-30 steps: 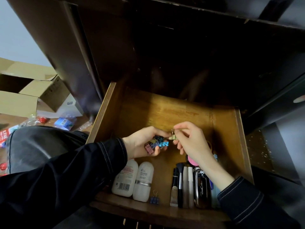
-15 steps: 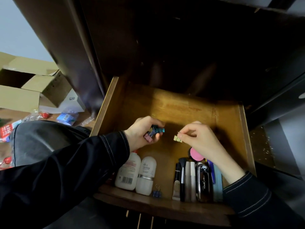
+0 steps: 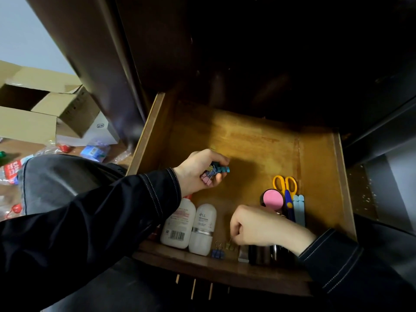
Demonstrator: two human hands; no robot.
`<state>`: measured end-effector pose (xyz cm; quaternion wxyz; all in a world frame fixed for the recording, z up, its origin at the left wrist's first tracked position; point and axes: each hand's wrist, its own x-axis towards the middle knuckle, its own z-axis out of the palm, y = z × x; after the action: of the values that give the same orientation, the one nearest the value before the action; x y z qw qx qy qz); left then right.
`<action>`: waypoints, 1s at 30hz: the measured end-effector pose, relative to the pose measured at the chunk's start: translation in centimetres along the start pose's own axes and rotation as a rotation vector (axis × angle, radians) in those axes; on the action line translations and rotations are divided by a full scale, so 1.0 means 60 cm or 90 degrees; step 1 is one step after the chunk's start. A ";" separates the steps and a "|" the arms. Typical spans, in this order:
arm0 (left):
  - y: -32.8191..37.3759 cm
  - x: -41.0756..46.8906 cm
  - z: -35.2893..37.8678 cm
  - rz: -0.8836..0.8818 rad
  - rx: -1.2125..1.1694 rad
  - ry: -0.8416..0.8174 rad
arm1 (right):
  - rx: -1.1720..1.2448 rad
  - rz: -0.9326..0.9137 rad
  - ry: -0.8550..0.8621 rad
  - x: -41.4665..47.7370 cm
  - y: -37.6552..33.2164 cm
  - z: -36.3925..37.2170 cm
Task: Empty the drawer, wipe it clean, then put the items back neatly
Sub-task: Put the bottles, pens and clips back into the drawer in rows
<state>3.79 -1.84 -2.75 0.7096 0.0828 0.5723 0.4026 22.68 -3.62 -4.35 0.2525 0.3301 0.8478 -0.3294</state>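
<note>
The wooden drawer (image 3: 258,140) stands pulled out below me. My left hand (image 3: 198,170) hovers over its middle and grips a bunch of small binder clips (image 3: 216,172), blue and pink. My right hand (image 3: 256,226) is down at the front edge, pinching a yellowish binder clip (image 3: 231,246) that sits beside a blue binder clip (image 3: 218,253). Two white bottles (image 3: 191,226) lie at the front left. Orange-handled scissors (image 3: 284,188), a pink round compact (image 3: 272,200) and pale blue sticks (image 3: 299,209) lie at the right. My right hand hides the brushes and tubes.
Dark cabinet (image 3: 247,52) rises behind the drawer. On the floor at the left lie open cardboard boxes (image 3: 40,109), a white box (image 3: 99,131) and plastic packets (image 3: 94,152). My knee in grey denim (image 3: 56,181) is beside the drawer's left wall.
My right hand carried the yellowish clip from the drawer's middle down to the front edge, next to the blue clip. My left hand stayed put with its bunch of clips.
</note>
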 end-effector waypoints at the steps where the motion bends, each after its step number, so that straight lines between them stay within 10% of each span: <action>1: -0.001 0.000 0.000 0.001 0.000 0.003 | -0.019 -0.003 -0.001 0.000 -0.002 0.002; 16: -0.001 0.001 -0.003 0.001 -0.015 -0.030 | 0.012 -0.022 -0.044 0.000 -0.003 -0.002; 23: -0.004 -0.002 0.001 0.006 0.010 -0.058 | 0.312 0.085 0.464 -0.015 0.028 -0.073; 30: -0.004 -0.008 0.013 0.046 0.076 -0.081 | 0.454 0.040 0.466 -0.009 0.011 -0.080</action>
<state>4.60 -2.03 -2.29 0.7230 0.1710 0.5459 0.3873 22.49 0.02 -1.11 -0.1797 0.5151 0.7049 -0.4532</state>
